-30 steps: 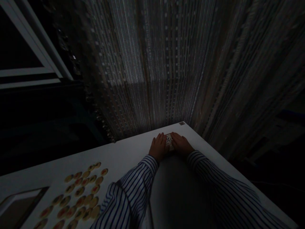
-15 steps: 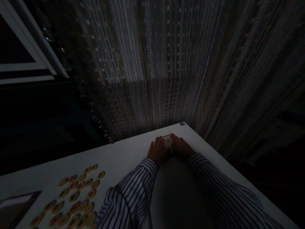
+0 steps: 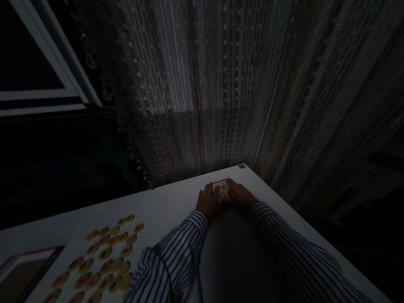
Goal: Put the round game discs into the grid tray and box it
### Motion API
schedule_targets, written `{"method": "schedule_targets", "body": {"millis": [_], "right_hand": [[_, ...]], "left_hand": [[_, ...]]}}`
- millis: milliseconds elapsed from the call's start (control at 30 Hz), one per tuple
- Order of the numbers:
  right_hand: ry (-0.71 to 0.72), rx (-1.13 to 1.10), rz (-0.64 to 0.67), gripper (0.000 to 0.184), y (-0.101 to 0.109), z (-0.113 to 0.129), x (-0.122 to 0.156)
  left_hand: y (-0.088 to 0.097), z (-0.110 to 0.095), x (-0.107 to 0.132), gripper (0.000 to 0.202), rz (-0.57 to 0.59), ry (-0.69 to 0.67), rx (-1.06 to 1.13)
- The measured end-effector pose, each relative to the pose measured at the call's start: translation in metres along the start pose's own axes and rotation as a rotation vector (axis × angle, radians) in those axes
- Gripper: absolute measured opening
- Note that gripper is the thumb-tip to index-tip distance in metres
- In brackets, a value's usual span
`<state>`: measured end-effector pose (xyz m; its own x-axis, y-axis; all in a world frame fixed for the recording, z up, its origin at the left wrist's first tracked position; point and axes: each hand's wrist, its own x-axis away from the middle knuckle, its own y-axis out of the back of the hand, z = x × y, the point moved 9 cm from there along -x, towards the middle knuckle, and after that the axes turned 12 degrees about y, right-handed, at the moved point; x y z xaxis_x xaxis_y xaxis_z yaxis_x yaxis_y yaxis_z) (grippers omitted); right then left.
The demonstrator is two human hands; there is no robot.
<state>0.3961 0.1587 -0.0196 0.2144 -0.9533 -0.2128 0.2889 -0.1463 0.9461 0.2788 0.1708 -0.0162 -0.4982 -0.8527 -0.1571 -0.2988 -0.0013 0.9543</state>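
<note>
In dim light, my left hand (image 3: 208, 201) and my right hand (image 3: 240, 194) rest side by side on a white table (image 3: 164, 210), near its far edge. Between them lies a small light tile (image 3: 223, 187) with a dark printed pattern. Fingers of both hands lie stretched over the tile's sides and touch it. Striped shirt sleeves (image 3: 176, 256) cover both forearms. Part of the tile is hidden under my fingers.
Several round yellow discs (image 3: 107, 256) with red or dark marks lie spread at the table's near left. A dark framed board (image 3: 22, 273) sits at the left edge. A beaded string curtain (image 3: 221, 97) hangs behind the table; a window frame (image 3: 53, 84) is at upper left.
Both hands stay on the tile, with fingers shifting slightly. The view has swung a little; nothing else on the table has moved.
</note>
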Motion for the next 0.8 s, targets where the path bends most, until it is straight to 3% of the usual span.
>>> {"method": "schedule_targets", "body": {"millis": [200,400,567,800], "right_hand": [[-0.005,-0.076,-0.085,0.06,0.01,-0.013,0.017],[0.127,-0.135,-0.1,0.059,0.004,-0.015,0.046],[0.137,-0.132,-0.11,0.054,-0.001,-0.015,0.048],[0.139,-0.104,-0.107,0.052,0.005,-0.005,0.046]], "left_hand": [[0.003,-0.002,0.019,0.062,-0.028,-0.084,0.1],[-0.006,-0.002,0.019,0.057,-0.047,-0.132,0.226],[-0.015,0.002,0.017,0.056,-0.03,-0.074,0.221],[-0.018,0.0,0.015,0.054,-0.018,-0.098,0.207]]}}
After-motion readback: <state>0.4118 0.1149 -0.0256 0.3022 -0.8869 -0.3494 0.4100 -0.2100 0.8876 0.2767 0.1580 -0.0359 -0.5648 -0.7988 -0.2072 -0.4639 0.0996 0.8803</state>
